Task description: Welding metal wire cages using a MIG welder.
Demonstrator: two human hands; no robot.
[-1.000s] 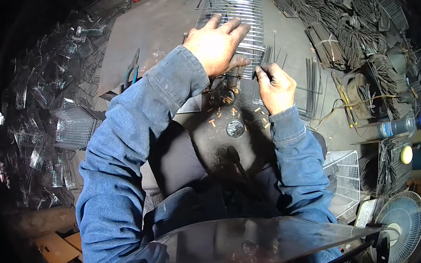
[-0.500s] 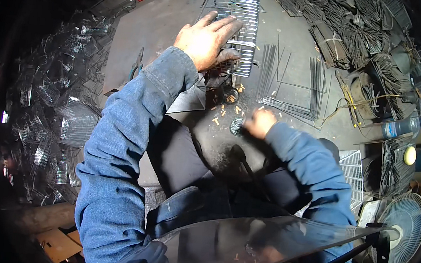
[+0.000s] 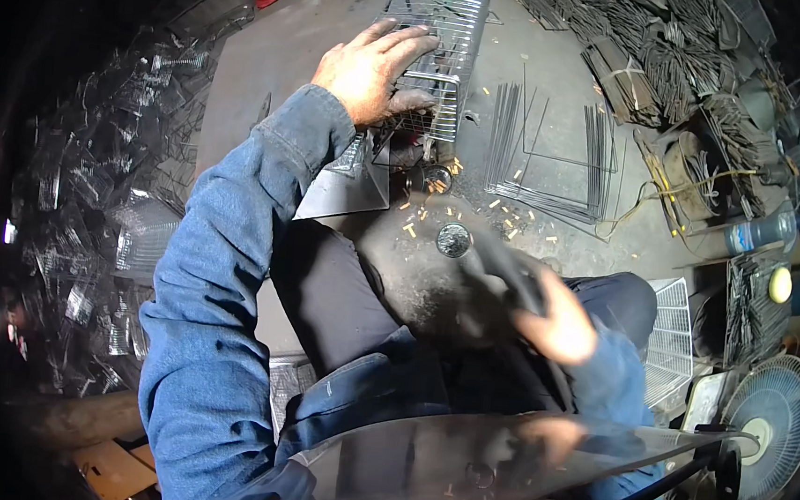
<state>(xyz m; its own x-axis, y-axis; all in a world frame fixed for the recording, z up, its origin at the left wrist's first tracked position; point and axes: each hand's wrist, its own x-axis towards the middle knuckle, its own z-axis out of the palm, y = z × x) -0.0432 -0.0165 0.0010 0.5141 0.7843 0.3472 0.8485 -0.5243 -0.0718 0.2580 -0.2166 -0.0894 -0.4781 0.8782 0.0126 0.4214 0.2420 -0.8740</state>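
The left hand [image 3: 367, 73], fingers spread flat and grasping nothing, rests on a silver, open-grid basket of metal wire [image 3: 459, 38] at the upper centre of the frame. The right hand [image 3: 559, 324], right of centre, is closed around a motion-blurred, dark, elongated tool [image 3: 511, 278]. The basket probably handles light and stiff, with smooth wires that could slip under a loose palm and thin ones that might bend if pressed singly; its lower rim or a broad span of wires seems the surest hold. It looks shiny, with close parallel wires running crosswise. Beyond it, right of upper centre, lie thin dark-grey bent metal rods [image 3: 502, 145].
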